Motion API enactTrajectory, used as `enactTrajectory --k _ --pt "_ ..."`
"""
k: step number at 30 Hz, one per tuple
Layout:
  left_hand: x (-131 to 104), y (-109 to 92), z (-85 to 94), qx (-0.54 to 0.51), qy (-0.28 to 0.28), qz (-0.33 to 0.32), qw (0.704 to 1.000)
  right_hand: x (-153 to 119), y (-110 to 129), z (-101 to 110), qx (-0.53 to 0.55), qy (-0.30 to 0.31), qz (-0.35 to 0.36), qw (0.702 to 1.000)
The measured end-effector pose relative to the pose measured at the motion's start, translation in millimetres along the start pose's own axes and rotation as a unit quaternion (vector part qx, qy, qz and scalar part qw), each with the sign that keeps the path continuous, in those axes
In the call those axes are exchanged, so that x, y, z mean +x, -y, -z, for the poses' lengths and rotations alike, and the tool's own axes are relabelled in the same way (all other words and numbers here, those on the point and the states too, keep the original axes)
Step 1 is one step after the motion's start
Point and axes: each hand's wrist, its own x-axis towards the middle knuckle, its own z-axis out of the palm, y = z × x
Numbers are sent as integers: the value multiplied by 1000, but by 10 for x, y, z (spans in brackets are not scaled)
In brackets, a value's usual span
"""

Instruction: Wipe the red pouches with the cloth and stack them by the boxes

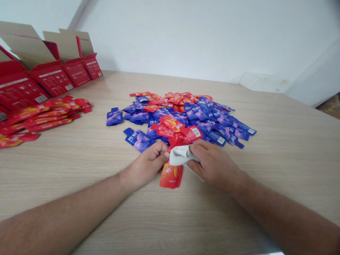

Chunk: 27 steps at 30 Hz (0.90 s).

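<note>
Left hand (152, 161), one: thumb and fingers pinched together at the edge of a red-orange spouted pouch (171, 176), no gap showing between the tips; hand just in front of the pouch heap. Right hand (212, 159), one: fingers closed around a bunched white cloth (180, 155), also in front of the heap. Cloth hangs across the pouch's upper part and hides it; whether the two touch, cannot tell.

Pouch heap (204, 124), one: red-orange and blue-purple printed pouches, overlapping at many angles, some with barcodes uppermost; red mostly at the heap's far side and near middle.

Blue-purple pouch (114, 117), one: flat, just left of the heap, set apart from it.

Red pouch stack (53, 115), one: loosely layered, well left of the heap.

Red cardboard cartons (51, 78), a row: flaps raised, brown inside, beyond the stack, far left of the heap.

Wood-grain table (119, 219), one: beneath the heap.

White wall (186, 39): behind the heap.
</note>
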Motion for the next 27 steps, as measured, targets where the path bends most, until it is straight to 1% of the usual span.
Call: enactTrajectory --k 4,5,6,9,10,11,15,16,17,20,21,22,25,26,27 --pt "-14 -14 -4 9 -1 1 1000 -3 55 3 9 49 73 996" --pt "-17 -19 -4 11 -2 2 1000 -5 61 4 8 52 75 996" --pt "-18 -23 -5 10 -1 3 1000 -6 58 5 6 46 63 997" --pt "-11 -26 -6 3 0 5 1000 -1 23 7 0 5 -2 1000" --pt "-9 -25 -5 3 0 4 1000 1 17 6 1 -2 -9 1000" --pt "-6 -24 -4 4 0 2 1000 1 20 3 4 2 0 1000" --pt "-2 -18 8 15 2 -4 1000 -10 68 -15 18 51 82 995" --pt "0 -13 11 14 3 -4 1000 -12 69 -17 17 51 82 995" --pt "1 -8 14 11 4 -2 1000 -13 60 -18 13 41 68 997" --pt "5 8 17 -3 5 2 1000 -4 13 -13 1 -7 -1 1000" --pt "5 10 16 -4 4 1 1000 0 6 -11 1 -9 -11 1000" --pt "5 10 14 -3 3 0 1000 3 6 -10 4 -2 -5 1000" --pt "3 8 12 6 -2 -9 1000 4 43 -8 14 51 58 997" --pt "4 9 12 7 -2 -10 1000 2 54 -7 14 58 68 996" --pt "5 11 13 6 -2 -11 1000 0 58 -5 13 55 65 996"
